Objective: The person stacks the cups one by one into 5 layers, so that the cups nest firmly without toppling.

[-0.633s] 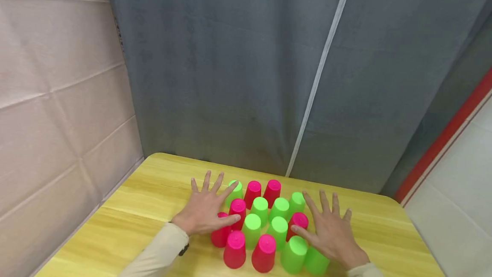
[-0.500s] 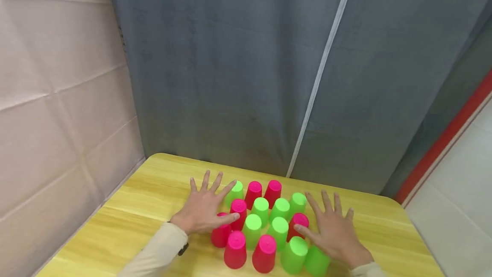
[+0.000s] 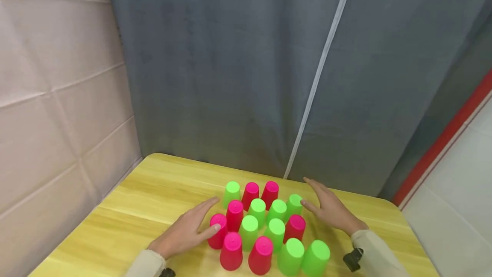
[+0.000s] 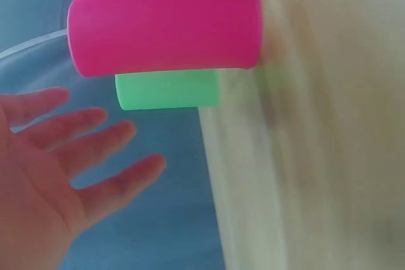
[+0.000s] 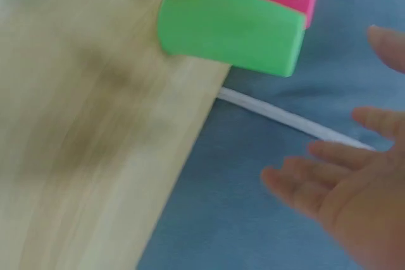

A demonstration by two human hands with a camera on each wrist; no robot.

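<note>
Left hand: the left hand is lying flat-ish at the lower centre-left of the head view, fingers straight and slightly spread, holding nothing; its thumb tip is touching the leftmost pink cup.
Left hand, wrist view: the palm is showing open at the lower left, four fingers apart, with a pink cup just above them and no contact visible here.
Right hand: the right hand is sitting at the right edge of the cluster, fingers extended and loosely together, gripping nothing; its thumb is lying just beside the right-hand green cup, and I cannot tell whether it is touching.
Right hand, wrist view: fingers are reaching out apart at the lower right, clear of the green cup at the top.
Cups: the cluster of upturned pink and green cups is standing bunched in the lower middle of the head view, between both hands.
Desk: the yellow wood-grain desk is carrying everything.
Background: a grey curtain is hanging behind.
</note>
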